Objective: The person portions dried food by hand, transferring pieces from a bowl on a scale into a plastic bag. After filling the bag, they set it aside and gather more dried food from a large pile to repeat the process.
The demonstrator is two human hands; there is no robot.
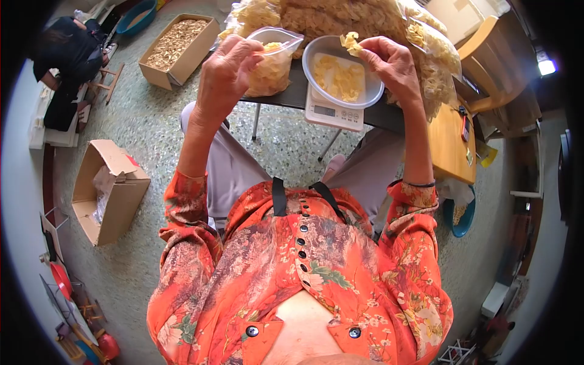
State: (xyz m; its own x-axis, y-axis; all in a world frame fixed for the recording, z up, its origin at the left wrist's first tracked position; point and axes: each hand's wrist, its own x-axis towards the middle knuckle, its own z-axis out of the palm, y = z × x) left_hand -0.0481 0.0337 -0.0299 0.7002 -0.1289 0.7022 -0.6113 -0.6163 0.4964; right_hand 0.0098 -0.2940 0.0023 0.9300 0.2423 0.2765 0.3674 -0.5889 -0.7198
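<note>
My left hand (233, 68) pinches the upper edge of a clear zip bag (271, 74), which stands partly filled with pale yellow dried pieces on the dark table. Between the fingertips of my right hand (392, 66) are a few thin yellow dried flakes (351, 44), held just above the rim of a white plastic bowl (309, 67). More yellow flakes (339, 79) lie in the bottom of that bowl. Under the bowl is a white digital scale (334, 115); its display is too small to read.
Large clear bags of dried flakes (340, 18) are piled behind the bowl. A cardboard box of brown pieces (180, 45) and another opened box (112, 191) stand on the floor at left. A wooden stool (450, 146) is at right. Another person (70, 55) sits at upper left.
</note>
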